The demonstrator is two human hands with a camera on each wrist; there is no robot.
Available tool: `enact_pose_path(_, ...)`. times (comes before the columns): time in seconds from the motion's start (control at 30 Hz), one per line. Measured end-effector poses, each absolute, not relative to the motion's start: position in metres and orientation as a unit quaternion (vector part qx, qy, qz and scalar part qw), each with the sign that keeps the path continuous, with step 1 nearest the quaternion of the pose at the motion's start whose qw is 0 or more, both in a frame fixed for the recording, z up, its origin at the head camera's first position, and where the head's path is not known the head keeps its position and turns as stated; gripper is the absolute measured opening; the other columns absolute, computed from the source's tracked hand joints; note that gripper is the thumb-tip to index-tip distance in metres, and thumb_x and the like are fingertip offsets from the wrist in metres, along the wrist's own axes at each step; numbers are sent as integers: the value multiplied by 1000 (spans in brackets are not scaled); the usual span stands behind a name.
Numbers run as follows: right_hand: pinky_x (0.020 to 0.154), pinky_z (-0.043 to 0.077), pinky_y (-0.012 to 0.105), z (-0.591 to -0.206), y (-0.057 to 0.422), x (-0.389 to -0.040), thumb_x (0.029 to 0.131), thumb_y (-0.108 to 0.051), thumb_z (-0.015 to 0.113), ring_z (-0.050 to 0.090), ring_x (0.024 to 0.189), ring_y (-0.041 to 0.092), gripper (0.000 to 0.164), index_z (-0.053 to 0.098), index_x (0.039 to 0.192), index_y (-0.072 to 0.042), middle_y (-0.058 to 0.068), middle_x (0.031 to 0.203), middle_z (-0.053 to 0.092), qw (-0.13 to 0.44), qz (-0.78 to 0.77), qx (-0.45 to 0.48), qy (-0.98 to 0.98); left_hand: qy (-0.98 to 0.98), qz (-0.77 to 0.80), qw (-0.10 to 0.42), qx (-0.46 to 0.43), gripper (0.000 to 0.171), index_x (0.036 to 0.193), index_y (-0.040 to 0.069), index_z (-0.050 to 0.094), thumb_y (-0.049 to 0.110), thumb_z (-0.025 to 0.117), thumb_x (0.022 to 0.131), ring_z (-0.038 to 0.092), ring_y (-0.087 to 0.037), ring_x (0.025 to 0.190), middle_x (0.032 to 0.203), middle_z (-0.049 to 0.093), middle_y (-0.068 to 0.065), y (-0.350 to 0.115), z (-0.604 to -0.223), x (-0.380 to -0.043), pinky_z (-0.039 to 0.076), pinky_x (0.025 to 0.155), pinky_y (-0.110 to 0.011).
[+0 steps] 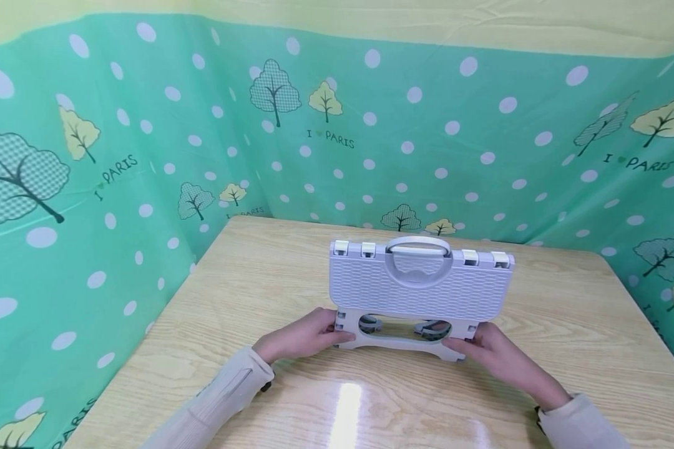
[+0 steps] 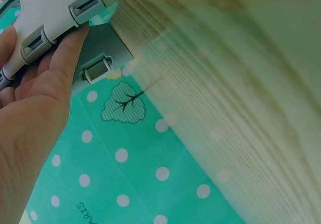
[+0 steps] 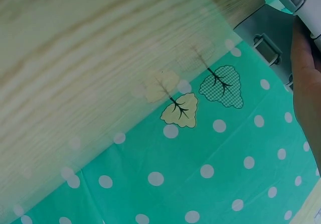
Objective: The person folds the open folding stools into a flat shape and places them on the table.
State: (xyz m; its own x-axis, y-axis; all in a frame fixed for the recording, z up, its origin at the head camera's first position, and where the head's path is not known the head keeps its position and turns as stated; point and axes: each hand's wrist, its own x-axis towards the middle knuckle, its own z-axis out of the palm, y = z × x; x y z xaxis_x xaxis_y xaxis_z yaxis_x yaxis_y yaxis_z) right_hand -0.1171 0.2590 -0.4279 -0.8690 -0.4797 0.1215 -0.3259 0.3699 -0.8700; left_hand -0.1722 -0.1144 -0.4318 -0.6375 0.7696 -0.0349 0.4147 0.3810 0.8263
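A pale grey plastic folding stool point(image 1: 421, 284) stands partly folded on the table, its woven-textured panel tilted up and a carry handle point(image 1: 419, 242) along the top edge. Below that panel is a leg piece point(image 1: 407, 344) with a wide opening. At the leg's left side my left hand point(image 1: 314, 335) grips it, thumb in front and fingers behind. My right hand point(image 1: 500, 355) holds the opposite side in the same way. In the left wrist view, the fingers point(image 2: 57, 66) reach in behind the hinged leg edge. Only part of the right hand point(image 3: 305, 68) shows in its wrist view.
The wood-grain table point(image 1: 247, 274) spreads out around the stool. A green dotted curtain point(image 1: 337, 125) with printed trees hangs behind and along both sides. A bright light reflection point(image 1: 345, 415) lies on the tabletop in front.
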Motion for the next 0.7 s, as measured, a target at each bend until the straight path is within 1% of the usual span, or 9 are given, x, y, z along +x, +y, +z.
enact_pose_path(0.27,42,33,28,-428,260,-118,101,-9,58,26,52,-3,18,57,118,-3,0,64,34,72,-506,-253,821,803,417,213,370,42,142,13,52,30,55,103,65,-14,88,119,68,6,-114,-432,-173,55,77,-26)
enact_pose_path(0.4,42,33,27,-427,260,-118,101,-9,59,26,52,-3,19,57,119,-3,0,64,34,72,-505,-252,823,804,415,214,370,42,142,13,53,30,55,103,65,-15,87,118,68,7,-115,-432,-173,55,75,-26)
enact_pose_path(0.57,43,34,27,-428,260,-117,101,-10,59,28,53,-3,24,56,123,-3,-5,69,37,72,-503,-245,826,803,414,211,373,42,141,13,53,30,56,103,65,-15,85,117,69,6,-115,-432,-173,54,73,-25)
enact_pose_path(0.7,43,34,27,-428,260,-118,101,-10,59,29,54,-3,26,55,126,-3,-6,71,38,73,-504,-245,825,800,417,210,377,42,141,12,53,30,55,103,65,-15,84,117,69,5,-115,-432,-173,54,73,-25)
